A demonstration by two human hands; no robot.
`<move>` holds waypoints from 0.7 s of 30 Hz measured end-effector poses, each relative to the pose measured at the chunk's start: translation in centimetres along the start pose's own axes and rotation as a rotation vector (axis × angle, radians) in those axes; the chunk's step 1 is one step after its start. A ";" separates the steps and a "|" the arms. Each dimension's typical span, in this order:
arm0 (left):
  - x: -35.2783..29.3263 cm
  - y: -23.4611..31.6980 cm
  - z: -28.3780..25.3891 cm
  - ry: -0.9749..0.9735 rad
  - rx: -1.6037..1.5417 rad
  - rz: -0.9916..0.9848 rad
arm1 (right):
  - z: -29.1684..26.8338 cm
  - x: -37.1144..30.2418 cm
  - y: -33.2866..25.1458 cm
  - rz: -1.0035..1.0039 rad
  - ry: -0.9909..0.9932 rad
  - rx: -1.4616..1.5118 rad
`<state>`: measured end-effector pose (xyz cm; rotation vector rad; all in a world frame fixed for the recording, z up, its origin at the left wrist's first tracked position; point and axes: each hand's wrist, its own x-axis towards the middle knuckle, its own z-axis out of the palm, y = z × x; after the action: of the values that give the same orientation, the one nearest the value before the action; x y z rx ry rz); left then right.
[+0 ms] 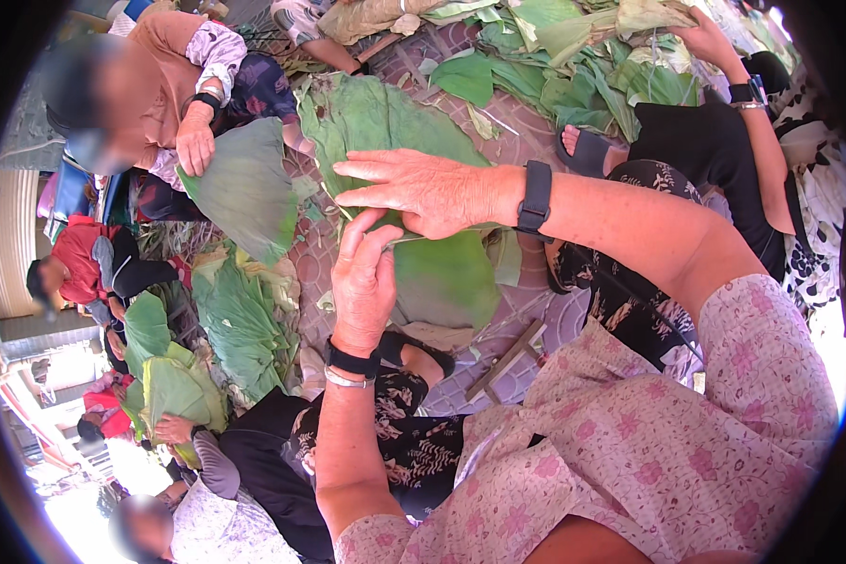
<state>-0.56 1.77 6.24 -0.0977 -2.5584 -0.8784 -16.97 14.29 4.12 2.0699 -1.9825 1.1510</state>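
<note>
The big green leaf is held up in front of the person, above the brick-paved floor and over the lap, probably so both hands can work its upper edge without bending down; a second broad leaf shows just behind it, spread flat toward the top of the view. The left hand comes up from below, fingers bunched and curled onto the leaf's top edge in a pinch, so it is closed on the leaf rather than splayed. The right hand reaches across from the right, palm down, fingers stretched out nearly straight and only loosely parted; it lies over the same edge, pressing or steadying it, and whether its thumb clamps the leaf underneath I cannot tell. Both wrists carry a dark band. Around the floor, other people sit with the same work: one at the upper left holds a folded leaf against the knees; a loose heap of leaves lies along the top edge; a stacked pile of leaves rests at the left, within easy reach of those seated.
</note>
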 end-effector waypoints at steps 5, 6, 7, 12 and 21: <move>-0.3 0.4 0.5 0.067 0.048 -0.043 | -0.2 -0.3 -0.2 0.024 0.000 0.041; -0.5 0.3 0.5 0.082 0.068 -0.052 | -0.2 -0.3 -0.4 0.037 -0.010 0.065; -0.4 0.4 1.2 0.205 -0.086 -0.099 | 0.0 -0.3 -0.7 0.100 0.004 0.104; 0.0 0.3 2.7 0.362 -0.505 -0.369 | 1.3 -0.4 -2.7 0.284 0.192 0.194; -0.6 0.9 4.8 0.313 -0.918 -0.728 | 2.9 -1.2 -4.3 0.414 0.020 0.003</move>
<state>-1.60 5.45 3.12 0.6759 -1.6926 -2.0732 -11.74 14.56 3.25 1.6821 -2.4750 1.2212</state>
